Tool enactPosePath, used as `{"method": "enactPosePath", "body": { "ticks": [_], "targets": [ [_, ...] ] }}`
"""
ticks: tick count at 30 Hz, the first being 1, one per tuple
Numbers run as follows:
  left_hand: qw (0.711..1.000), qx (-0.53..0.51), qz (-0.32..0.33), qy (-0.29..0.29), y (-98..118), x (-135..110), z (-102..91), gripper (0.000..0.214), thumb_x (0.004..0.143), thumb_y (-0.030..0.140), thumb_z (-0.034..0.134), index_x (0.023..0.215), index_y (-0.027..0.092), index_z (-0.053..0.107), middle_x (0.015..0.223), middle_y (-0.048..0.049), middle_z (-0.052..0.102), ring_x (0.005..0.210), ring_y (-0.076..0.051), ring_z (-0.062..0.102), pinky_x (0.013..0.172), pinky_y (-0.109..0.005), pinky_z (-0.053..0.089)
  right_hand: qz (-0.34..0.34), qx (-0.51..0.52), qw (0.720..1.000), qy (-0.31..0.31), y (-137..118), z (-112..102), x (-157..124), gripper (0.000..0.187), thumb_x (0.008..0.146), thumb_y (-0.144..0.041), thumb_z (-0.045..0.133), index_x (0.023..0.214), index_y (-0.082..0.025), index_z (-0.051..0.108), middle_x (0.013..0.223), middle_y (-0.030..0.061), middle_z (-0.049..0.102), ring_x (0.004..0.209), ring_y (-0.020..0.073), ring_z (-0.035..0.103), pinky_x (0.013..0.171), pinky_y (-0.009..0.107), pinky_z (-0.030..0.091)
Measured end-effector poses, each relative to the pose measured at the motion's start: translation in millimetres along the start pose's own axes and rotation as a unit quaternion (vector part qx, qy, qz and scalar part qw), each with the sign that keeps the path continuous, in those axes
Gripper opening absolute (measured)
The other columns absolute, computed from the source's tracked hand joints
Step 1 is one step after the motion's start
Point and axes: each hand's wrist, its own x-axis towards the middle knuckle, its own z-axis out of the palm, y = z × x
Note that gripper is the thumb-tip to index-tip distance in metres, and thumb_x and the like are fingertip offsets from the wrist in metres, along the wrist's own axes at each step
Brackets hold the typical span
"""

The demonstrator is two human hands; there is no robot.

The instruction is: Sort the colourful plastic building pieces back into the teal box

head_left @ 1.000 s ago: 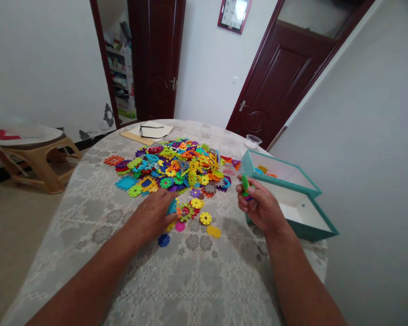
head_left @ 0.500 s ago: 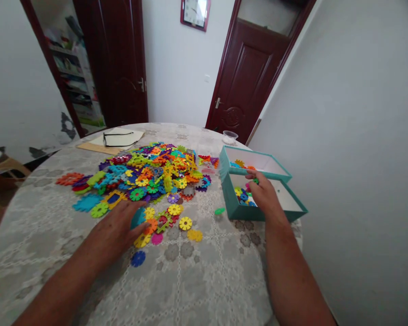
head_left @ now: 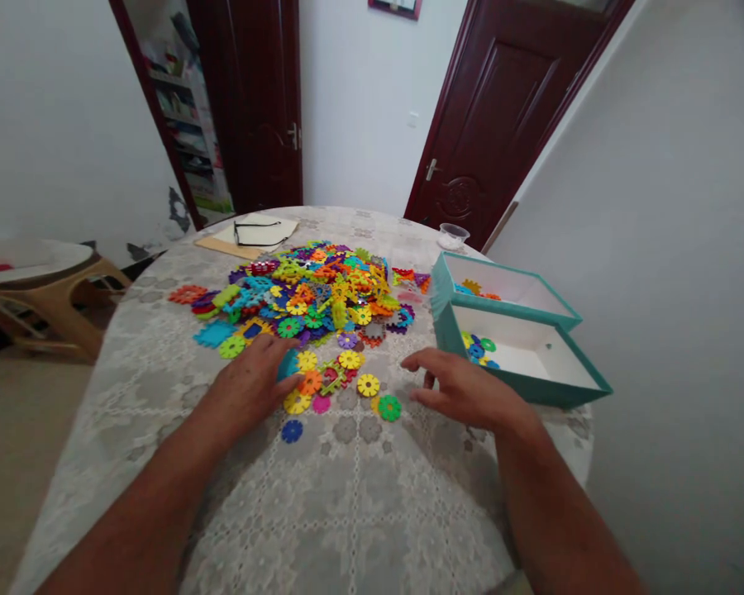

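My left hand (head_left: 253, 382) rests on the table at the near edge of a heap of colourful plastic snowflake discs and gear pieces (head_left: 322, 289). Its thumb and fingers are apart, around a light blue piece (head_left: 288, 364) and touching or nearly touching an orange disc (head_left: 311, 382). Over the cloth in front of the green box (head_left: 533, 387), my right hand (head_left: 462, 387) is open, its fingers pointing left with nothing visible in them. A green disc (head_left: 389, 407) lies left of it, partly over a yellow one. A yellow disc (head_left: 368, 385) and a blue disc (head_left: 292, 430) lie nearby.
Inside the box are several small discs (head_left: 476, 350). Behind it stands a second compartment or lid (head_left: 521, 291) with a few pieces. Glasses (head_left: 257, 234) lie on paper at the back left; a clear plastic bowl (head_left: 454, 235) stands at the back right. A stool (head_left: 62, 289) is at left.
My right hand has come out of the box and down to the left. The loose green disc has shifted left onto the yellow pieces. My left hand stays by the light blue piece.
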Motion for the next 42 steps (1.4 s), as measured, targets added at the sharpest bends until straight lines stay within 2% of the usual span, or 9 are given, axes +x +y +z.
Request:
{"method": "enactPosePath", "body": {
  "ticks": [2,4,10,15,21,25,31,36,42],
  "targets": [
    [1.000,0.007,-0.002,-0.007,1,-1,-2.7,0.051,0.091,0.042,0.060,0.137,0.019,0.059,0.133,-0.0148,0.060,0.125,-0.034,0.059,0.112,-0.051,0.047,-0.008,-0.035,0.999,-0.036,-6,17,3,0.047,0.088,-0.027,0.074,0.135,-0.026,0.066,0.126,0.0094,0.071,0.096,0.0221,0.069,0.088,0.035,0.053],
    [1.000,0.004,0.000,-0.012,1,-2,-4.9,0.049,0.092,0.042,0.061,0.137,0.022,0.060,0.130,-0.0132,0.061,0.122,-0.033,0.059,0.112,-0.050,0.048,-0.011,-0.066,0.996,-0.053,-11,31,7,0.047,0.086,-0.025,0.075,0.132,-0.025,0.066,0.124,0.0106,0.069,0.103,0.0247,0.068,0.092,0.036,0.051],
    [0.998,-0.041,0.037,-0.034,1,-4,-4.1,0.041,0.095,0.040,0.061,0.136,0.030,0.063,0.129,-0.0113,0.064,0.117,-0.029,0.062,0.107,-0.046,0.051,-0.032,-0.071,0.992,-0.104,-16,48,21,0.019,0.087,-0.020,0.067,0.106,-0.021,0.069,0.108,0.0091,0.069,0.098,0.0238,0.066,0.087,0.034,0.048],
    [0.998,-0.027,0.042,-0.042,6,-6,-3.2,0.038,0.094,0.037,0.063,0.132,0.030,0.065,0.128,-0.0112,0.065,0.117,-0.029,0.062,0.104,-0.046,0.051,-0.055,-0.031,0.996,-0.065,-12,55,34,0.014,0.089,-0.014,0.061,0.098,-0.022,0.068,0.098,0.0041,0.070,0.091,0.0203,0.063,0.082,0.031,0.046],
    [0.997,-0.037,0.051,-0.048,2,-8,0.2,0.038,0.094,0.035,0.064,0.132,0.032,0.066,0.129,-0.0106,0.065,0.120,-0.029,0.060,0.105,-0.046,0.050,-0.056,0.011,0.998,-0.008,-16,70,40,0.036,0.091,-0.023,0.071,0.126,-0.024,0.065,0.122,0.0088,0.064,0.114,0.0236,0.062,0.102,0.036,0.048],
    [0.996,-0.038,0.065,-0.049,5,-9,3.2,0.039,0.095,0.035,0.064,0.134,0.031,0.067,0.129,-0.0110,0.065,0.119,-0.029,0.060,0.105,-0.045,0.048,-0.053,0.012,0.998,-0.018,-20,71,39,0.039,0.093,-0.025,0.071,0.132,-0.024,0.064,0.127,0.0099,0.061,0.118,0.0243,0.061,0.107,0.039,0.047],
    [0.996,0.003,0.062,-0.062,25,-8,3.4,0.041,0.094,0.039,0.070,0.132,0.026,0.069,0.130,-0.0132,0.064,0.118,-0.031,0.059,0.104,-0.046,0.047,-0.064,0.003,0.997,-0.043,-21,68,35,0.051,0.089,-0.027,0.079,0.136,-0.027,0.062,0.134,0.0091,0.058,0.121,0.0249,0.060,0.108,0.039,0.047],
    [0.995,0.037,0.055,-0.069,37,-7,8.6,0.038,0.092,0.041,0.074,0.127,0.025,0.072,0.129,-0.0133,0.064,0.120,-0.033,0.057,0.102,-0.045,0.047,-0.078,-0.002,0.995,-0.054,-18,65,35,0.025,0.094,-0.017,0.069,0.118,-0.025,0.069,0.119,0.0062,0.062,0.113,0.0209,0.062,0.104,0.034,0.048],
    [0.996,0.014,0.073,-0.052,32,-2,16.2,0.022,0.100,0.034,0.060,0.111,0.023,0.075,0.117,-0.0140,0.067,0.111,-0.030,0.059,0.098,-0.043,0.048,-0.060,-0.064,0.995,-0.047,-28,69,36,0.024,0.095,-0.010,0.057,0.114,-0.020,0.067,0.116,0.0084,0.061,0.107,0.0193,0.062,0.098,0.030,0.047]
  ]
}}
